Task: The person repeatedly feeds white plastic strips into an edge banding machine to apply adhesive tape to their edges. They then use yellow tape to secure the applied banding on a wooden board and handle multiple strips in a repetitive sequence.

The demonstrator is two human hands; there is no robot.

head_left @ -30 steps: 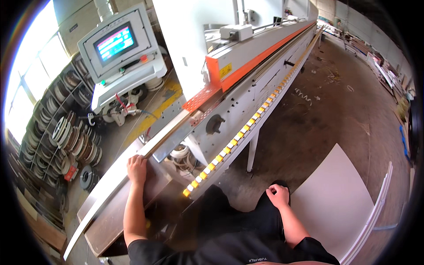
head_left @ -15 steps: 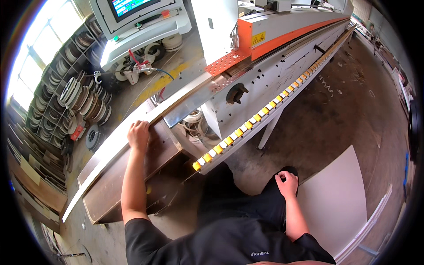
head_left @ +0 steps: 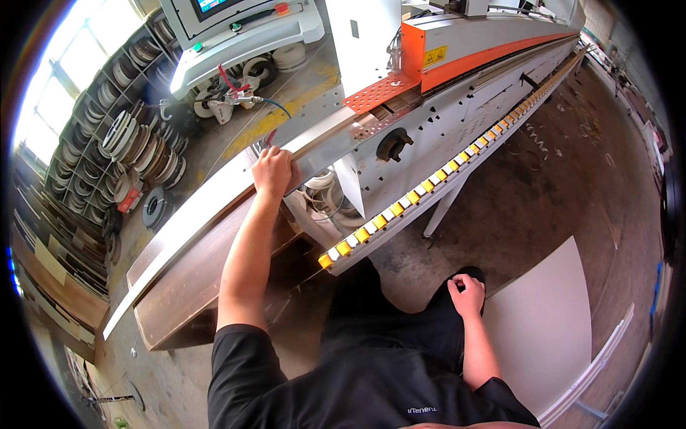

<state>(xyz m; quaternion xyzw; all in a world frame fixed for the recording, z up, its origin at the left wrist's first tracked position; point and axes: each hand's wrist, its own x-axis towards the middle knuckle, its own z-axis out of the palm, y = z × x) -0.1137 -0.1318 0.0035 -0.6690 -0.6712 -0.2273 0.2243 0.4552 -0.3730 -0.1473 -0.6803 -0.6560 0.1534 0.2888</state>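
Observation:
A long, narrow white board (head_left: 193, 207) lies slanting across a brown wooden stand (head_left: 193, 286) and reaches up to the edge of a long machine (head_left: 457, 107) with an orange guard. My left hand (head_left: 274, 171) is closed over the board's near edge, close to the machine's infeed end; its fingertips are partly hidden. Down at my right thigh rests my right hand (head_left: 468, 294), fingers loosely curled, with nothing visible in it.
A rail of yellow and white rollers (head_left: 398, 209) runs along the machine's near side. A control panel (head_left: 243, 43) stands at upper left, before racks of banding reels (head_left: 136, 150). At right, a large pale sheet (head_left: 547, 307) leans near my leg.
My left hand has moved forward and right along the board toward the machine. My right hand stays at my thigh. The whole view has shifted slightly.

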